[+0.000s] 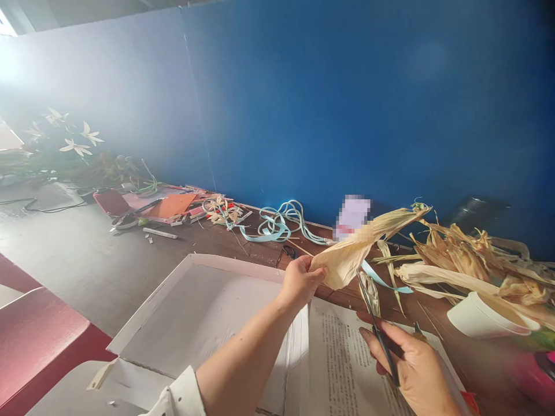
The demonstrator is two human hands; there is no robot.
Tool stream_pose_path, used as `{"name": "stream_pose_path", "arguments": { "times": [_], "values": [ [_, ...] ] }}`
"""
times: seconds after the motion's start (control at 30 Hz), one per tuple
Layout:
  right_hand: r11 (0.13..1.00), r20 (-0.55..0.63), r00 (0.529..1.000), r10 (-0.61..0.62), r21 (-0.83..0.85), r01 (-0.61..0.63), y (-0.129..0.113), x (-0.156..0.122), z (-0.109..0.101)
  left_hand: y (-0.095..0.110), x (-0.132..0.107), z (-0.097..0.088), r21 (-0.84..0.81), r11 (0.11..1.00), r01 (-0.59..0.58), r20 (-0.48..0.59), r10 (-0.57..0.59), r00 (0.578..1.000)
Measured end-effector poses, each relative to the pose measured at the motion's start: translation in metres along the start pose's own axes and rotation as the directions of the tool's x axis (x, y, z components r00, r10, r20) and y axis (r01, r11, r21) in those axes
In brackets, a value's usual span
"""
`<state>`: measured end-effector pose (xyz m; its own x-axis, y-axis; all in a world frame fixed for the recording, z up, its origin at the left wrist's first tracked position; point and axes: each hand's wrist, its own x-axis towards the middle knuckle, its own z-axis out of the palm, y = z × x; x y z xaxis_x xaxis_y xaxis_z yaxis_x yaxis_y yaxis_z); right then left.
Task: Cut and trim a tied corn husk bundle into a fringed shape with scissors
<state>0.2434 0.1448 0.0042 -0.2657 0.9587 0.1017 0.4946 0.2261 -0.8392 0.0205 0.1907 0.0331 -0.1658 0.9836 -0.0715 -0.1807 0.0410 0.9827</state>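
My left hand [300, 284] pinches the wide end of a pale dried corn husk [353, 251] between thumb and fingers. The husk stretches up and to the right, tapering toward a narrow tip. Lower right, my right hand [414, 367] is closed around a pair of scissors [382, 344] with dark blades. Their points reach up to the husk's lower edge; whether the blades touch it, I cannot tell. Under my right hand lies a printed page [342, 358]. An open white box [208, 306] lies beneath my left forearm.
More dried husks [459, 254] are heaped at right behind a tilted white paper cup [489, 315]. Light-blue ribbon [277, 228] lies along the blue partition [347, 104]. Orange paper [173, 205] and scraps are farther left, near white flowers [76, 147]. A pink chair [47, 341] stands lower left.
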Motion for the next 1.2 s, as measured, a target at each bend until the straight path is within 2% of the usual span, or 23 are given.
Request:
{"name": "stream_pose_path", "arguments": {
  "times": [0.23,0.43,0.63,0.8,0.93,1.2],
  "values": [
    [0.999,0.033,0.999,-0.011,0.034,0.010,0.002,0.002,0.000,0.006,-0.006,0.001,0.171,0.985,-0.003,-0.019,0.006,1.000],
    [0.997,0.035,0.998,0.045,0.068,-0.047,0.005,0.003,-0.001,0.003,-0.009,0.005,0.182,0.982,-0.043,0.036,0.037,0.999],
    [0.988,0.069,0.995,0.066,0.133,-0.075,0.014,0.006,0.000,-0.002,-0.011,0.009,0.266,0.957,-0.117,-0.054,0.136,0.989],
    [0.976,0.113,0.991,0.072,0.195,-0.093,0.030,0.006,0.003,-0.011,-0.014,0.016,0.284,0.948,-0.143,-0.052,0.165,0.985],
    [0.964,0.120,0.990,0.073,0.245,-0.101,0.038,0.007,0.003,-0.016,-0.018,0.020,0.282,0.952,-0.117,-0.021,0.128,0.992],
    [0.945,0.015,0.988,0.157,0.289,-0.154,0.037,0.006,0.004,-0.015,-0.022,0.021,0.252,0.966,-0.058,0.030,0.052,0.998]
  ]
}}
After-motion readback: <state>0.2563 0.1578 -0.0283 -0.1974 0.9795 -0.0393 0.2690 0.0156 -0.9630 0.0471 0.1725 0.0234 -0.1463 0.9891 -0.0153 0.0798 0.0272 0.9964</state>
